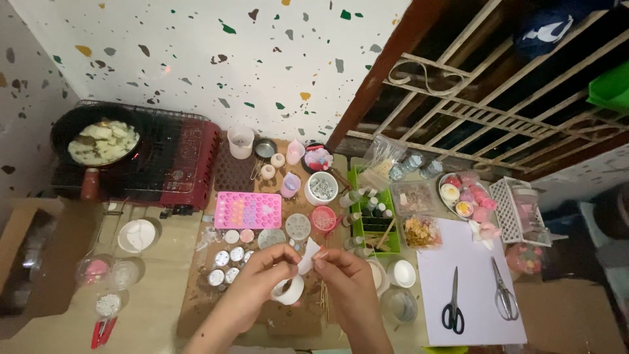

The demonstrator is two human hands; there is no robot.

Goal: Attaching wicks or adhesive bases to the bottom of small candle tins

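A person is working over a crowded craft table, the left hand (262, 278) and right hand (341, 269) pinching together on a small white strip (308, 257) that seems to be peeling off the white tape roll (289, 290) hanging just beneath the fingers; both hands are closing on the strip, the left thumb possibly steadying the roll as well. Judging by the layout, the work is sitting at an early-to-middle stage: the pink silicone mould (247, 210) is showing some cavities looking paler than others, though whether they are filled is hard to tell, while a pan (98, 137) of pale material is resting on the red portable stove (167, 164). Two pairs of scissors are lying unused on the white sheet (468, 314) at right, the black-handled scissors (453, 305) and the grey-handled scissors (503, 294). One green tray (373, 226) is holding several small bottles, too tightly packed to count. About five small round tins (228, 262) are clustering just left of the hands, and a white bowl (136, 235) is standing well apart to the left.
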